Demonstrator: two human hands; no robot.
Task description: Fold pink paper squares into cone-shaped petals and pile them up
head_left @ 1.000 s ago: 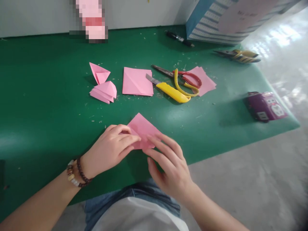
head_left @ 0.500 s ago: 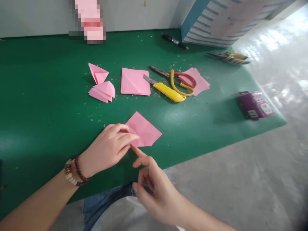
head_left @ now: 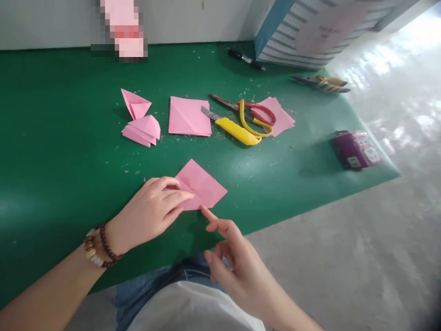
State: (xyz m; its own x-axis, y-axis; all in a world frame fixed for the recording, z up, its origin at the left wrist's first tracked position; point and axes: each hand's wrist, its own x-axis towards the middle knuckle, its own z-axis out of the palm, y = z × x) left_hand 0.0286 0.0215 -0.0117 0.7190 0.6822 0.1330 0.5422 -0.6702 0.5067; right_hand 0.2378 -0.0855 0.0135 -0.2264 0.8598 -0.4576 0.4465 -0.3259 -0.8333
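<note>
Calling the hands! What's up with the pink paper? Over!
Left hand on the pink sheet. Right hand, index finger stretched out, at its near edge. Yellow-handled knife beyond, apart from the sheet. Over.

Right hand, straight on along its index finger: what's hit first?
The pink sheet: the index fingertip of the right hand is at its near edge, apparently touching. Past that, the line seems to run into the left hand, though height above the sheet is hard to judge.
</note>
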